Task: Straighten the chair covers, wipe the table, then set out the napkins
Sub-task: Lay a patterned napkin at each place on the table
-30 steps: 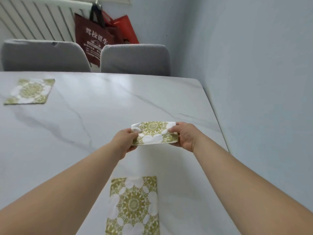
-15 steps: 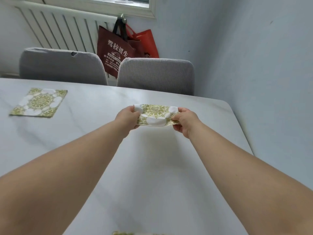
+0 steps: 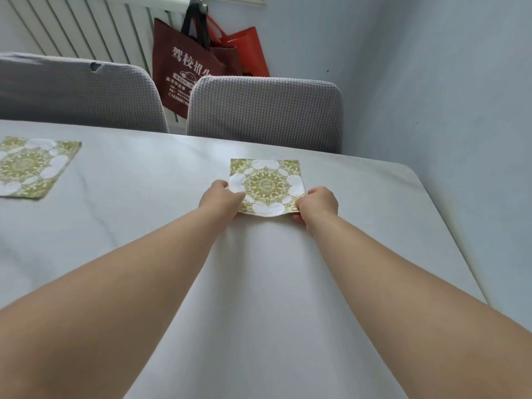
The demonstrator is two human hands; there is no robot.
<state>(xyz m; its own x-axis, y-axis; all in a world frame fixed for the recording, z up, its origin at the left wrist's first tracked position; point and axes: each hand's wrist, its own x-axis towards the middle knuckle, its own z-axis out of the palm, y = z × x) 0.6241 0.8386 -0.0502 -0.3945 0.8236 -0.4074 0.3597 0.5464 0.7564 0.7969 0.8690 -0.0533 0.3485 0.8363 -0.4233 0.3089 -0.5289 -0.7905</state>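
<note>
White marble table seen from the head camera, with two grey covered chairs tucked in at its far edge. One patterned green napkin already lies flat at the far left place. A second napkin is going down before the right-hand chair, so the task looks nearly done. Both arms stretch forward; the left hand and right hand each pinch a near corner.

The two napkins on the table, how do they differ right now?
The napkin by the right chair is pinched at its near corners by the left hand and right hand, near edge lifted; the far-left napkin lies flat, untouched. The first sits square, the second turned at an angle. Both share the green-and-white medallion print.
</note>
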